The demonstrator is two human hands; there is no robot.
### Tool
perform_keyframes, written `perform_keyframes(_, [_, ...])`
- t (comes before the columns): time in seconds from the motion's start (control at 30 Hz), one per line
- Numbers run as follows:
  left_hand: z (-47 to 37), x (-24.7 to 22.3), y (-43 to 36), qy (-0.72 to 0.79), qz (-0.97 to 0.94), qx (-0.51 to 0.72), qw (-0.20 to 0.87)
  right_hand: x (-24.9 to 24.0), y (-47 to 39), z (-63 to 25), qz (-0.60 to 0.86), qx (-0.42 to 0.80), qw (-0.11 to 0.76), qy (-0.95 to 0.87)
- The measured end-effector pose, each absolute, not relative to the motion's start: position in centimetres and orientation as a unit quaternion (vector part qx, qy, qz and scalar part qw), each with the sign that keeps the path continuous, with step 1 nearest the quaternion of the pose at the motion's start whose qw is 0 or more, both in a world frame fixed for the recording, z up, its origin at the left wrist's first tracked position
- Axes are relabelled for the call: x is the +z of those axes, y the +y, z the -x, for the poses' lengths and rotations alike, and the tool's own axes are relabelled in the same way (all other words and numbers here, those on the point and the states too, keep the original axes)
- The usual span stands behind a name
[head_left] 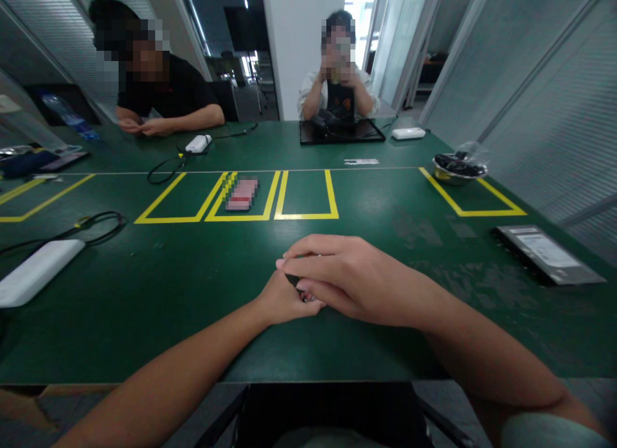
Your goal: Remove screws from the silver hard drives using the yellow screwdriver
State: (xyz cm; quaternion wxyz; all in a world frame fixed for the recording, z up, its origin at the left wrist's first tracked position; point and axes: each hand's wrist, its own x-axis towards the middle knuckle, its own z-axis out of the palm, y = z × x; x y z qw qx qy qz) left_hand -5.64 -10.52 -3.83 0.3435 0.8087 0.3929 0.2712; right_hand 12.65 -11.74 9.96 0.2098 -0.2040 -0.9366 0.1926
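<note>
Above the tabletop, the right hand cups the left hand; their fingers overlap, and whether they clamp anything I cannot tell. Beyond, a flat pink item lies inside a yellow tape outline, seemingly light, stiff, perhaps slippery, best gripped by its long edges.

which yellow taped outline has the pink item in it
The middle yellow outline of the three grouped together; only it has the pink item inside.
</note>
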Motion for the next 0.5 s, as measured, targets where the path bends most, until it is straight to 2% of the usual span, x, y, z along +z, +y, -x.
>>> perform_keyframes(0.2, [5.8, -5.1, -10.1, 0.433, -0.823, 0.256, 0.263, 9.8, -11.1, -12.8, 0.209, 0.187, 0.220, -0.934])
perform_keyframes(0.5, [5.9, -6.1, -9.4, 0.424, -0.829, 0.256, 0.262, 9.3, -10.3, -13.1, 0.221, 0.141, 0.244, -0.934])
